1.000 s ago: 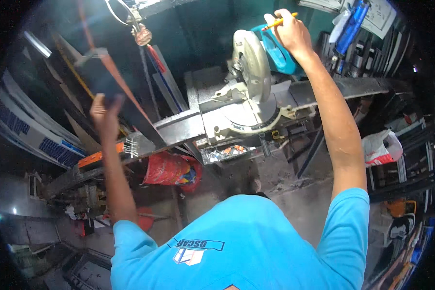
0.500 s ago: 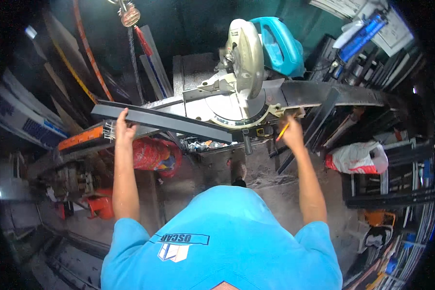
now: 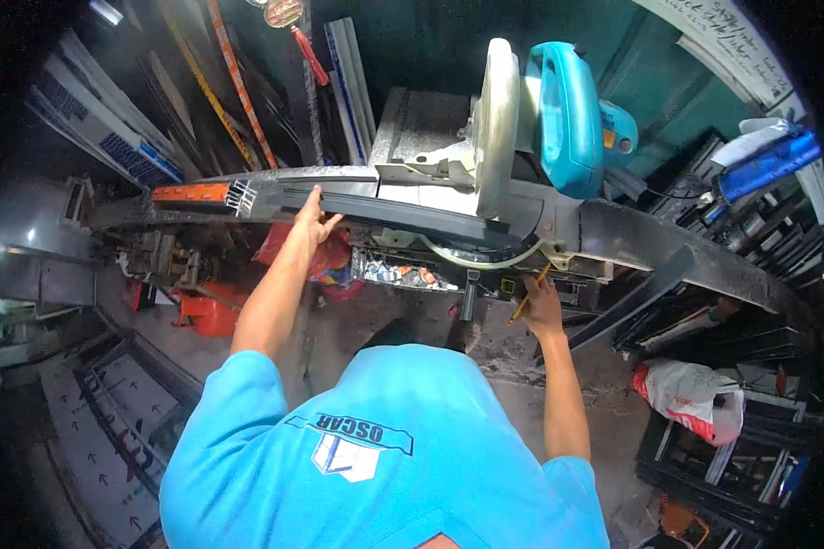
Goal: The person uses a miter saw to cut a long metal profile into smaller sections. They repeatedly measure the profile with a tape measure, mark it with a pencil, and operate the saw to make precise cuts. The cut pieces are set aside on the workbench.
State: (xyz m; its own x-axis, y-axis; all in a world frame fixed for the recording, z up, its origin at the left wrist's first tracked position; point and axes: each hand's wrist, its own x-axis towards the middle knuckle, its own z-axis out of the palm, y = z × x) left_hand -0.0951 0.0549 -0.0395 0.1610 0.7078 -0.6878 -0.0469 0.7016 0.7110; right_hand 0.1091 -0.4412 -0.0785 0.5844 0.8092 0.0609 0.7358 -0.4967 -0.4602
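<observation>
A long dark grey metal profile (image 3: 403,216) lies across the bed of a miter saw (image 3: 496,128), its right end under the pale blade guard. My left hand (image 3: 313,222) holds the profile near its left part, with a finger over the top and the thumb on the near side. Just in front of the saw's round base, my right hand (image 3: 542,308) has closed around a yellow pencil (image 3: 543,274). The teal saw handle (image 3: 568,119) rises behind the base, and neither hand touches it.
An orange bundle of profiles (image 3: 192,193) lies on the bench at left. Below the saw is a tray of small scraps (image 3: 403,273). A dark bar (image 3: 636,297) slants down right of my right hand, above a white and red bag (image 3: 691,398). More lengths lean against the back wall.
The profile has come down and right onto the saw bed, my left hand moving with it. My right hand still holds the pencil near the base. The view has shifted.
</observation>
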